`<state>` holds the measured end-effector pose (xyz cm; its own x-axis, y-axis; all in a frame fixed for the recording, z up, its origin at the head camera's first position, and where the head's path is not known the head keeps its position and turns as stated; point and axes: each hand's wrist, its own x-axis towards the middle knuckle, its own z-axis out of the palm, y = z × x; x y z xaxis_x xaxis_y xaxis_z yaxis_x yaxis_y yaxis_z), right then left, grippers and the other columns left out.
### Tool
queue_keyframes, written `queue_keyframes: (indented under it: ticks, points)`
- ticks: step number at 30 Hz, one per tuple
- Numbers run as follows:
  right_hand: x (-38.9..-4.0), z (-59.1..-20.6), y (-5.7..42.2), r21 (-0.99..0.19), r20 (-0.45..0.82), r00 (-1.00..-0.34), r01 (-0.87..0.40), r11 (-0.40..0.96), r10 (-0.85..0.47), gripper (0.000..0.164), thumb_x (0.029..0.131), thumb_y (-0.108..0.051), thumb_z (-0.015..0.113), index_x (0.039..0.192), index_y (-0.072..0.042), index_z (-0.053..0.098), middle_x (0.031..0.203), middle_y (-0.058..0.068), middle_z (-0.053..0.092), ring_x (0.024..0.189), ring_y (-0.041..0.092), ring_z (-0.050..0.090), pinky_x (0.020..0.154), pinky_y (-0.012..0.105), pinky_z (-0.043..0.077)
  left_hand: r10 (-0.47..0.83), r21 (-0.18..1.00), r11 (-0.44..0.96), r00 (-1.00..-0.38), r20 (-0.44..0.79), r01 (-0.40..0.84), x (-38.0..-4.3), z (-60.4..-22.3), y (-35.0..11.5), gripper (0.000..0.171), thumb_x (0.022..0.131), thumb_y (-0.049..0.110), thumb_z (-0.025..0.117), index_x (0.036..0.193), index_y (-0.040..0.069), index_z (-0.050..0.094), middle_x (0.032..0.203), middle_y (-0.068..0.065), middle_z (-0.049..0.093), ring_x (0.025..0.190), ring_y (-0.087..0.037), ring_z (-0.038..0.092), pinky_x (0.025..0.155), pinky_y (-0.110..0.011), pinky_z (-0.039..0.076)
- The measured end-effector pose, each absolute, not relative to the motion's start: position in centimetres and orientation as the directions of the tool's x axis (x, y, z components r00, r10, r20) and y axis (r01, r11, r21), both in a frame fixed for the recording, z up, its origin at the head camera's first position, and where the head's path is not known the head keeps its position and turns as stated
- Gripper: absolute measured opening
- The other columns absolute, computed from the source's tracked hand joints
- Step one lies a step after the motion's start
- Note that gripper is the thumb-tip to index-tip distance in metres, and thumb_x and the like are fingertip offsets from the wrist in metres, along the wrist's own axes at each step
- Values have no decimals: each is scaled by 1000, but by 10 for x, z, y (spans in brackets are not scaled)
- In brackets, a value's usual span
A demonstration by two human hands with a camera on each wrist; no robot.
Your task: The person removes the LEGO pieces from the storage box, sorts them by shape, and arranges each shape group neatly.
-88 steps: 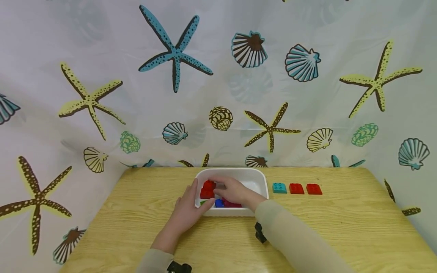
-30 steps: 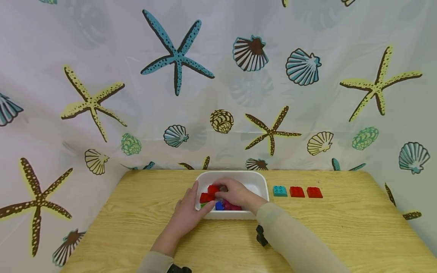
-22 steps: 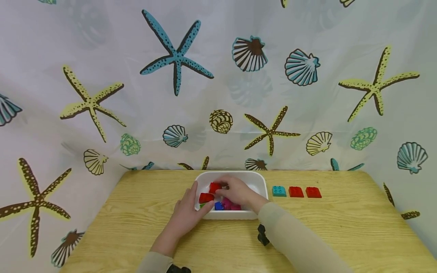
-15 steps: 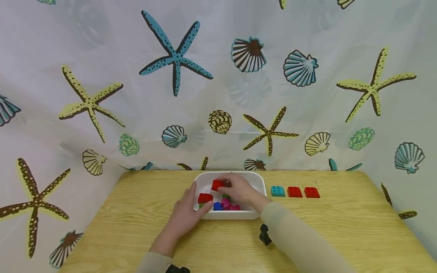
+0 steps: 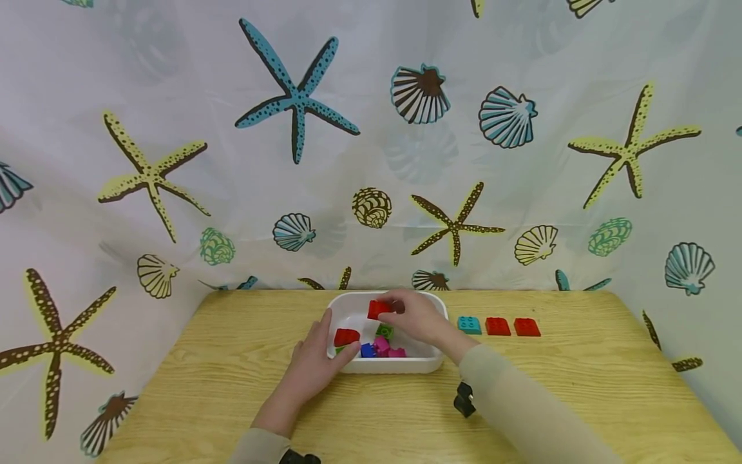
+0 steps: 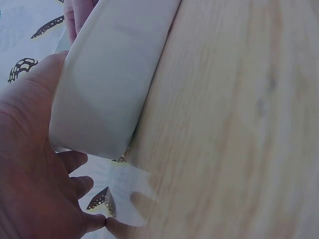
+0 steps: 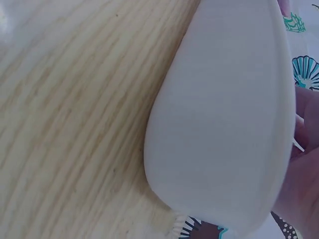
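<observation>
A white plastic tray (image 5: pixel 382 366) sits on the table with toy building bricks inside. My right hand (image 5: pixel 414 316) pinches a red brick (image 5: pixel 378 309) above the tray's back part; the brick is hidden in the right wrist view. My left hand (image 5: pixel 313 357) rests at the tray's left front corner, its thumb over the front rim and its fingers along the left side. Inside lie another red brick (image 5: pixel 346 337), a green brick (image 5: pixel 384 331), a blue brick (image 5: pixel 368 350) and pink bricks (image 5: pixel 381 347). More green shows partly under my left thumb.
Right of the tray, a teal brick (image 5: pixel 469 325) and two red bricks, one nearer (image 5: pixel 498 326) and one farther (image 5: pixel 527 327), stand in a row on the wooden table (image 5: pixel 551 380). A shell-printed curtain (image 5: pixel 371 129) hangs behind the table and at both sides.
My right hand has lifted the red brick up and to the right from the tray's left part, uncovering the green and pink bricks. My left hand has stayed at the corner.
</observation>
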<state>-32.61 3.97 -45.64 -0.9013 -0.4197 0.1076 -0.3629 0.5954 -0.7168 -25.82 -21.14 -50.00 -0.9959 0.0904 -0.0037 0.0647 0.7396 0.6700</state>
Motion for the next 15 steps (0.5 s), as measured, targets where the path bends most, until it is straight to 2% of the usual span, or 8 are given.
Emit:
queue_keyframes:
  ticks: [15]
  points:
    - [-313,-441,67,-745,162,-897,-384,545,-411,37,106,-19,78,142,-12,74,137,5,71,122,26,69,110,44,56,83,670,741,-996,-16,51,-256,-497,-210,110,102,62,72,179,11,11,180,-25,21,164,-53,21,125,-79,8]
